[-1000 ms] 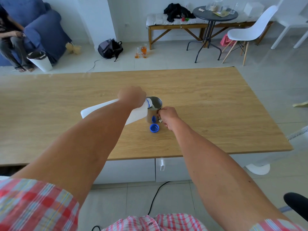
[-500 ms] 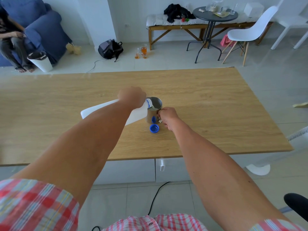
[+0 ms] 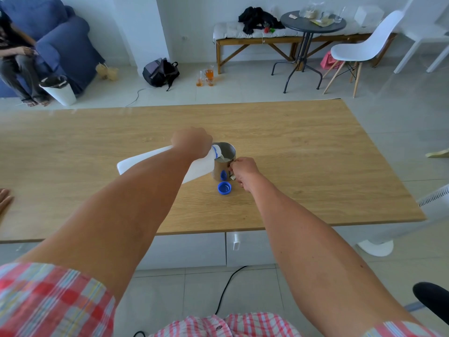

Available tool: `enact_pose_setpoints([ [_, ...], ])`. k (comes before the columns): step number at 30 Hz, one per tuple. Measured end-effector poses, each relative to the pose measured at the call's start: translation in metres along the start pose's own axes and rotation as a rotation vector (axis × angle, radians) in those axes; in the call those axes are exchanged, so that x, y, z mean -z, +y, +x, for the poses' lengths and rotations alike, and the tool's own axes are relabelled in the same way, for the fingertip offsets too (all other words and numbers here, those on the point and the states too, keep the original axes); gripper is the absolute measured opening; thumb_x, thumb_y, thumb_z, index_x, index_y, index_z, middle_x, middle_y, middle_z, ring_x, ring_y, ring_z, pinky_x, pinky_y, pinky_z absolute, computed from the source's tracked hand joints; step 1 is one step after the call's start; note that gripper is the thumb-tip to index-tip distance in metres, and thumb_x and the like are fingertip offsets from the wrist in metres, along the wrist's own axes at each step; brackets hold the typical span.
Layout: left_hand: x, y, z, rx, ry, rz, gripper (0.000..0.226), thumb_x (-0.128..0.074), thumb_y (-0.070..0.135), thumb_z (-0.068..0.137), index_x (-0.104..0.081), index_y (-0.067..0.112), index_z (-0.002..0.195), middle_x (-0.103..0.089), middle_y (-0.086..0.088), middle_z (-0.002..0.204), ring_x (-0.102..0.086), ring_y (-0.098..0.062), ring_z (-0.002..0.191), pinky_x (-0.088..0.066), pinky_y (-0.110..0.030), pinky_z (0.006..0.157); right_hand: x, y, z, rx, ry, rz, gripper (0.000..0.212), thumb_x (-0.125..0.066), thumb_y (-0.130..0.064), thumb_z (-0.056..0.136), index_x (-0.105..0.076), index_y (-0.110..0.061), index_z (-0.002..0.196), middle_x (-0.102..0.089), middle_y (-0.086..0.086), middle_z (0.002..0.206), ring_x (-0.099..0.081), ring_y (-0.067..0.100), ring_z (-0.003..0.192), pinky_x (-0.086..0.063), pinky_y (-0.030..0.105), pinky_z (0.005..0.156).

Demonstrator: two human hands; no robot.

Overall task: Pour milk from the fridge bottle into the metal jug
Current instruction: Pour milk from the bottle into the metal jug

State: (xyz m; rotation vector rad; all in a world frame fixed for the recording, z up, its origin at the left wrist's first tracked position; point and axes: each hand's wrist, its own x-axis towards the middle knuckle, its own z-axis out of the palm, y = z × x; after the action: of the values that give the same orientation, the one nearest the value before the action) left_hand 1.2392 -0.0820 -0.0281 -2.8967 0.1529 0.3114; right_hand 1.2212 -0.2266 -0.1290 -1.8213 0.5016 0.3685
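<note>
My left hand (image 3: 192, 142) grips a white plastic milk bottle (image 3: 138, 161) and holds it tipped almost flat, its blue-ringed neck over the rim of the metal jug (image 3: 224, 161). Milk runs from the neck into the jug, and white milk shows inside it. The jug stands upright near the middle of the wooden table (image 3: 303, 147). My right hand (image 3: 243, 171) is closed around the jug's handle on its right side. The bottle's blue cap (image 3: 224, 188) lies open side up on the table just in front of the jug.
Another person's fingers (image 3: 4, 198) rest on the table's left edge. Beyond the table are a blue sofa with a seated person (image 3: 17, 62), a white bin (image 3: 59, 90), a backpack (image 3: 160, 71), a round black table (image 3: 312, 23) and a white chair (image 3: 364, 49). A white fan base (image 3: 375, 246) stands at the right.
Both hands hold almost the same pose while the milk keeps running. Fingers of another person have appeared at the table's left edge.
</note>
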Motion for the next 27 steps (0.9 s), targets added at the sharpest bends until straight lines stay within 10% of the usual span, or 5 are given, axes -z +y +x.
enact_pose_setpoints([
  [27, -0.0003, -0.0008, 0.0013, 0.004, 0.016, -0.015, 0.025, -0.045, 0.017, 0.101, -0.064, 0.012, 0.115, -0.052, -0.004, 0.085, -0.063, -0.032, 0.097, -0.055, -0.047, 0.085, 0.001, -0.0026, -0.0029, -0.013, -0.008, -0.002, 0.022, -0.044, -0.003, 0.1, -0.065, -0.01, 0.096, -0.056, 0.009, 0.086, -0.034, 0.015, 0.054, -0.031, 0.027, 0.049],
])
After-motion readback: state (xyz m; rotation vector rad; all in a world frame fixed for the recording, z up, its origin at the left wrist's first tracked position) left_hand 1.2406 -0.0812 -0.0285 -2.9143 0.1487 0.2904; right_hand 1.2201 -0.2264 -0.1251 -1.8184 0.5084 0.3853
